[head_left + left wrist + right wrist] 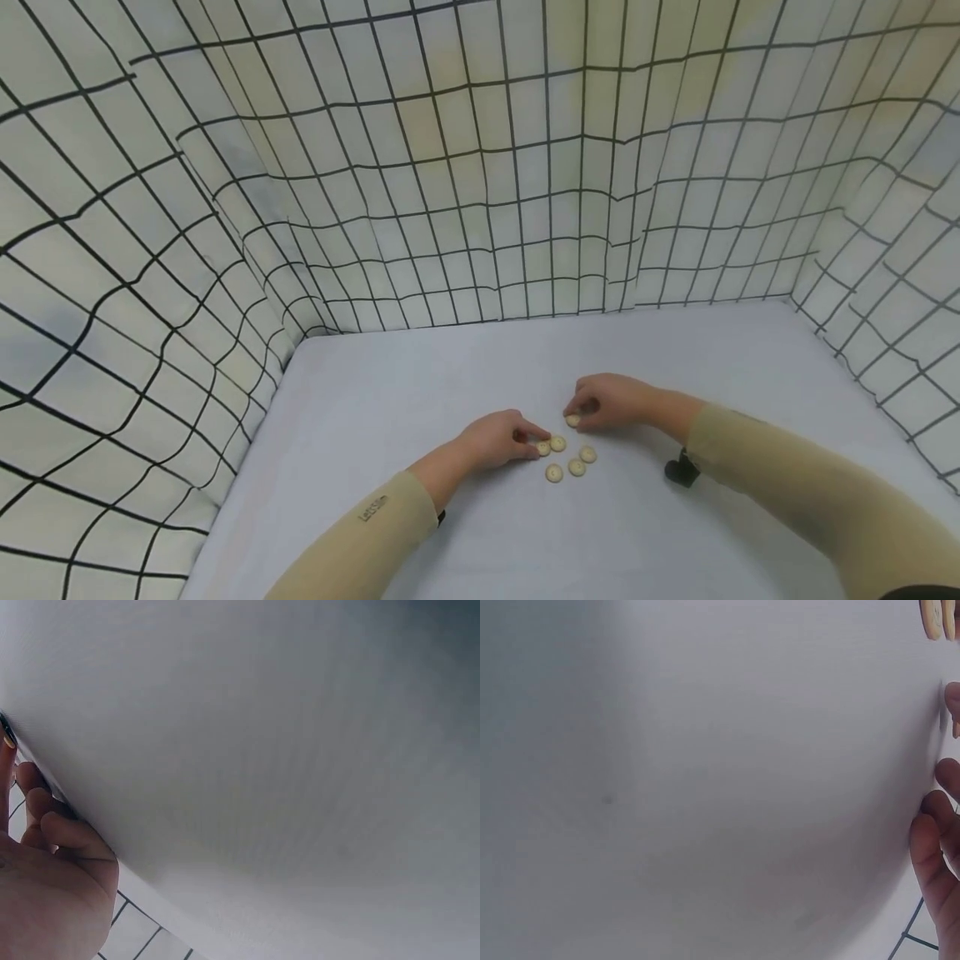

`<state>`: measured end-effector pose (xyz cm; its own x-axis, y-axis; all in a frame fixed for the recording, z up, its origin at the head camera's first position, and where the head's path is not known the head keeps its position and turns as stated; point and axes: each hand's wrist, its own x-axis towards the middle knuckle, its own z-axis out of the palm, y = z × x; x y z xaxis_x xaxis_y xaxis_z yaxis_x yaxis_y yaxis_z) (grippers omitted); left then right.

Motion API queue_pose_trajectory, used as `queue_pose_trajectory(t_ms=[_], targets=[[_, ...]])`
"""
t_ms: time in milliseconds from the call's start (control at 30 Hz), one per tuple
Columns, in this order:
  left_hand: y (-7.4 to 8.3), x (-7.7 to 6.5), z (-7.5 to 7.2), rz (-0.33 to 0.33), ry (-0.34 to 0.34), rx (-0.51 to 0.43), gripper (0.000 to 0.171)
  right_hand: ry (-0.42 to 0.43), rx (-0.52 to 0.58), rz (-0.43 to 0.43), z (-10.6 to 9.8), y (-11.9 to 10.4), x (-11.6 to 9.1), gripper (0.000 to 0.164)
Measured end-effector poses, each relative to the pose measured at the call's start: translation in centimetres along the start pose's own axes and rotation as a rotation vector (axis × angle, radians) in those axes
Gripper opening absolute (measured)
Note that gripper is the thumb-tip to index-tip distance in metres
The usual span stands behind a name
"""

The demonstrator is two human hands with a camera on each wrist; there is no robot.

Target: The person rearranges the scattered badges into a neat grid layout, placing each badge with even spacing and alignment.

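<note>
Several small round beige buttons lie on a white-covered table in the head view. My left hand (498, 439) pinches one button (543, 449) between thumb and forefinger at the left of the group. Touching or very close to it is a second button (558, 443). Farther back, my right hand (615, 401) holds another button (573, 421) by its edges, low over or on the cloth. Between me and the hands lie a front button (553, 473), a middle one (576, 467) and a right one (587, 454). In the left wrist view, the left hand's (56, 877) fingers curl; its fingertips are mostly cut off.
White cloth (420, 375) covers the table. Pale walls with a black grid (480, 208) rise at the back and both sides. A black object (681, 471) hangs beneath the right sleeve near the wrist.
</note>
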<state>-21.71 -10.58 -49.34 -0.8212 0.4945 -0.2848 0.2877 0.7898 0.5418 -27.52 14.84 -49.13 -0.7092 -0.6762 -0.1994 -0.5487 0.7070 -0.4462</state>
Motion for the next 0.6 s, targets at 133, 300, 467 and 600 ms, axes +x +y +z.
queue_pose_trajectory(t_ms=[133, 300, 467, 600], targets=[[0.0, 0.0, 0.1, -0.012, -0.002, -0.015, 0.028, -0.003, 0.014, 0.015, -0.1, -0.2, 0.5, 0.027], [0.0, 0.0, 0.0, -0.01, -0.008, -0.027, 0.027, 0.018, -0.015, 0.032, -0.2, 0.0, 1.3, 0.027], [0.1, -0.1, -0.1, -0.006, -0.008, -0.025, 0.028, 0.033, -0.018, 0.05, -0.4, 0.3, 2.1, 0.026], [0.2, -0.1, -0.1, 0.001, -0.009, -0.025, 0.029, 0.04, 0.006, 0.063, -0.5, 0.6, 2.7, 0.026]])
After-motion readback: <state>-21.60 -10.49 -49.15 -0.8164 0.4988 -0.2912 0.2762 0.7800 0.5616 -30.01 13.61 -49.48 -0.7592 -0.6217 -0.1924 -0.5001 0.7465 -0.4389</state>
